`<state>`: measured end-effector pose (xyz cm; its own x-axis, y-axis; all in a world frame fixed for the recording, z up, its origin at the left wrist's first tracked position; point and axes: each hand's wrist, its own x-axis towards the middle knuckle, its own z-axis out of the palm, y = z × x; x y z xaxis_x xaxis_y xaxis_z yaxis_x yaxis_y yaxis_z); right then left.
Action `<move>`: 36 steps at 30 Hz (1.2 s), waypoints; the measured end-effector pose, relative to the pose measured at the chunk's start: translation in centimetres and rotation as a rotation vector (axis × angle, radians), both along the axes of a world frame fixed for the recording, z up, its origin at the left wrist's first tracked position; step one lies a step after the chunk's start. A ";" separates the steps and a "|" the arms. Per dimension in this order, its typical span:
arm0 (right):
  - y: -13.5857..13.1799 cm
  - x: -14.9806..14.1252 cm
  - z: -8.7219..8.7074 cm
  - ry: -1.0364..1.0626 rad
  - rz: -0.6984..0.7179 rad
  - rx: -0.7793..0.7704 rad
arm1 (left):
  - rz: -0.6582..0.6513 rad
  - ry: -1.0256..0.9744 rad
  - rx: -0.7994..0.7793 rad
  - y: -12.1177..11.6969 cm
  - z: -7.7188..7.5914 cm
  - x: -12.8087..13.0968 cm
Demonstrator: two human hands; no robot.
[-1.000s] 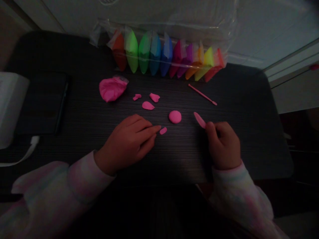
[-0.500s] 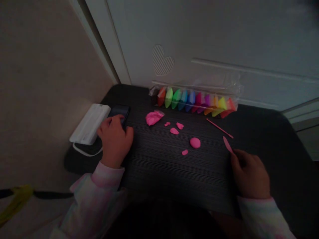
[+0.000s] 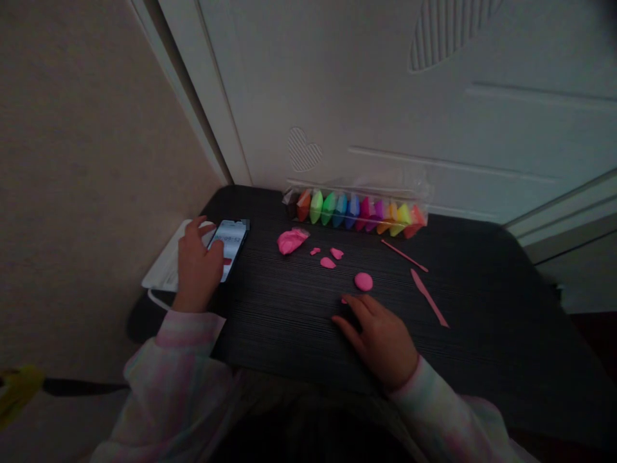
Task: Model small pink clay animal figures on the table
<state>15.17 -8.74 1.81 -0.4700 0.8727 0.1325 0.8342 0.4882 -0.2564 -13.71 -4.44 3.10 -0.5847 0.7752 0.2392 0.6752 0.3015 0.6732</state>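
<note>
My left hand [image 3: 198,263] is at the phone [image 3: 233,239], fingers apart and holding nothing; the phone's screen is lit with a timer. Over the dark table my right hand [image 3: 378,337] has its thumb and index finger spread around a small pink clay piece [image 3: 344,300], mostly hidden by the fingertip. Just above it lies a round pink clay ball, slightly flattened [image 3: 363,281]. Several pink clay bits [image 3: 328,263] lie farther left, near a larger pink lump in clear wrap [image 3: 292,241]. To the right rests a pink plastic clay knife [image 3: 429,298], with a thin pink stick [image 3: 403,255] above it.
A clear pack of colourful clay [image 3: 354,212] runs along the back of the black table [image 3: 289,334], before a white door [image 3: 337,83]. A white power bank [image 3: 161,267] with a white cable is at the left edge, partly behind my left hand.
My right hand has let go of the clay knife, now on the table, and moved left to the small clay piece. The phone screen has lit up. The camera view has shifted.
</note>
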 end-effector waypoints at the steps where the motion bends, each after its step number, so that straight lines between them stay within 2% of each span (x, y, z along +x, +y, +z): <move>1: 0.2 -0.5 -0.1 -0.038 -0.016 -0.021 | 0.012 -0.071 0.067 -0.3 0.4 -0.2; 5: 1.4 -1.1 -0.5 -0.099 -0.044 -0.070 | 0.054 -0.301 0.401 -0.6 2.7 0.2; 6: 1.6 -1.1 -0.5 -0.091 -0.041 -0.079 | -0.020 -0.326 0.404 -0.3 3.5 0.8; 7: 1.7 -1.0 -0.6 -0.080 -0.038 -0.088 | -0.025 -0.320 0.489 0.1 4.2 1.6; 8: 1.8 -0.9 -0.6 -0.066 -0.036 -0.099 | -0.142 -0.356 0.478 0.6 4.8 2.7; 9: 1.9 -0.8 -0.6 -0.044 -0.033 -0.114 | -0.189 -0.381 0.533 1.2 5.3 3.9; 12: 2.0 -0.2 -0.3 0.114 -0.023 -0.171 | -0.456 -0.410 0.439 2.9 6.0 8.0; 14: 2.4 0.5 0.2 0.291 -0.028 -0.225 | -0.666 -0.426 0.230 3.8 5.5 10.3; 18: 4.2 2.0 1.9 0.696 -0.111 -0.371 | -0.967 -0.579 -0.182 4.7 3.2 13.0; 21: 5.8 2.3 2.7 0.975 -0.194 -0.410 | -1.093 -0.769 -0.319 4.8 1.5 13.8; 24: 6.8 2.1 2.5 1.117 -0.242 -0.409 | -1.056 -0.908 -0.339 4.5 0.6 14.2; 28: 6.5 1.7 1.6 1.128 -0.248 -0.457 | -0.995 -0.969 -0.357 4.0 0.0 14.5; 31: 6.0 1.9 1.4 1.132 -0.224 -0.487 | -0.994 -1.068 -0.369 3.5 -0.5 14.6; 36: 5.6 2.1 1.7 1.259 -0.133 -0.623 | -0.907 -1.319 -0.353 2.7 -1.3 14.7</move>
